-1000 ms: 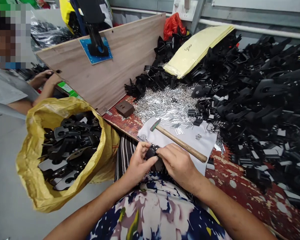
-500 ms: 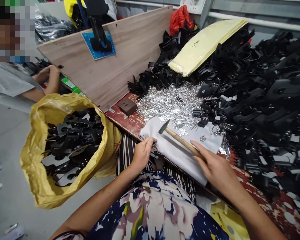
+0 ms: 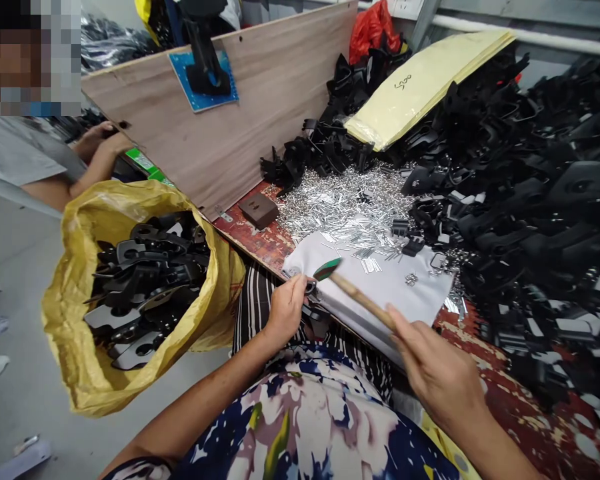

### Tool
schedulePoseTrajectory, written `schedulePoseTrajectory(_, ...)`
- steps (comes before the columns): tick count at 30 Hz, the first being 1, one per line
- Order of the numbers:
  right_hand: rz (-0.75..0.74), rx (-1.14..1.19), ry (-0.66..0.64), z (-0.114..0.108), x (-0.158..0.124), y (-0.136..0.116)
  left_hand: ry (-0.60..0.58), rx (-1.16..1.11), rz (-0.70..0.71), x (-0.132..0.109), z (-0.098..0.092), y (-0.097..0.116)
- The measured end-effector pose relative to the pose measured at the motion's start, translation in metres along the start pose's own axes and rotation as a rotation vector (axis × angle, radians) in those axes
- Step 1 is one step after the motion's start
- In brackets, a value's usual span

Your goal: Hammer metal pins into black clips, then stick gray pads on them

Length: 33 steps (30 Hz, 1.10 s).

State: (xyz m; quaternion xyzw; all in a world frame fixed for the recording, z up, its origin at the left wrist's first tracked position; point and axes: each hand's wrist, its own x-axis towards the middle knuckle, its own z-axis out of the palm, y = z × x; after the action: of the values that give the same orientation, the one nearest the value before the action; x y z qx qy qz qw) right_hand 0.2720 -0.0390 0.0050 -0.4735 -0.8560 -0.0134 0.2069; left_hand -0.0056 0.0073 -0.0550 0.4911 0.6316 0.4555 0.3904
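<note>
My right hand (image 3: pixel 437 363) is closed round the wooden handle of a hammer (image 3: pixel 363 299), whose green and dark head is over the near left part of a grey cloth (image 3: pixel 380 293). At the table's front edge, my left hand (image 3: pixel 286 307) pinches a black plastic part (image 3: pixel 311 287). Most of that part is hidden by the fingers and the edge. The hammer head hangs just right of the left fingertips; whether it touches the part I cannot tell. Beyond the cloth lies a heap of small metal pins (image 3: pixel 340 200).
A yellow sack (image 3: pixel 63 320) full of black parts stands at my left. Black parts (image 3: pixel 530 200) are heaped on the right, with yellow sheets (image 3: pixel 430 87) on top. A brown block (image 3: pixel 259 211) sits near a wooden board (image 3: pixel 275 100). Another person's arms (image 3: pixel 97 157) show far left.
The hammer head has swung down and slightly left, towards my left fingertips. My right hand has moved a little down and right. My left hand stays by the edge, still pinching the part.
</note>
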Motion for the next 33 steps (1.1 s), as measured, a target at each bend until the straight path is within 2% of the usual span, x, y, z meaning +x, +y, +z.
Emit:
schedulePoseTrajectory(4,0.032,0.07,-0.16,0.012,0.008,0.001,-0.015,-0.026,-0.009,0.0,-0.002,0.0)
schedulePoseTrajectory(6,0.061,0.154,-0.181,0.02,0.018,0.004,-0.043,-0.046,0.002,0.0,-0.006,0.004)
schedulePoseTrajectory(9,0.034,0.154,-0.079,0.023,0.039,0.007,-0.053,-0.123,-0.042,-0.002,-0.016,0.016)
schedulePoseTrajectory(12,-0.016,0.187,0.009,0.015,0.06,-0.006,-0.02,-0.241,-0.118,-0.004,-0.022,0.035)
schedulePoseTrajectory(14,-0.036,0.329,-0.066,0.01,0.07,-0.022,-0.066,-0.34,-0.139,-0.005,-0.018,0.046)
schedulePoseTrajectory(16,-0.046,0.476,-0.191,0.009,0.077,-0.035,-0.177,-0.448,-0.168,-0.006,-0.01,0.053)
schedulePoseTrajectory(18,-0.026,0.595,-0.295,0.013,0.084,-0.038,-0.282,-0.533,-0.212,-0.004,-0.001,0.056)
schedulePoseTrajectory(20,0.064,0.721,-0.331,0.015,0.091,-0.022,-0.317,-0.57,-0.246,0.0,0.004,0.054)
schedulePoseTrajectory(22,0.257,0.822,-0.27,0.006,0.101,0.012,-0.305,-0.572,-0.263,0.005,0.005,0.049)
schedulePoseTrajectory(24,0.491,0.896,-0.023,-0.016,0.113,0.054,-0.312,-0.557,-0.276,0.011,0.003,0.044)
schedulePoseTrajectory(25,0.589,0.934,0.167,-0.03,0.12,0.076,-0.327,-0.551,-0.281,0.014,0.002,0.041)
schedulePoseTrajectory(26,0.628,1.002,0.384,-0.044,0.129,0.095,-0.342,-0.544,-0.288,0.016,0.002,0.039)
schedulePoseTrajectory(28,0.576,1.172,0.584,-0.064,0.15,0.122,-0.358,-0.54,-0.297,0.02,0.002,0.034)
schedulePoseTrajectory(29,0.55,1.229,0.602,-0.066,0.162,0.129,-0.361,-0.543,-0.302,0.022,0.003,0.032)
schedulePoseTrajectory(30,0.542,1.244,0.549,-0.062,0.175,0.132,-0.364,-0.548,-0.312,0.023,0.004,0.03)
schedulePoseTrajectory(33,0.597,0.975,0.143,-0.021,0.222,0.125,-0.385,-0.586,-0.354,0.029,0.006,0.022)
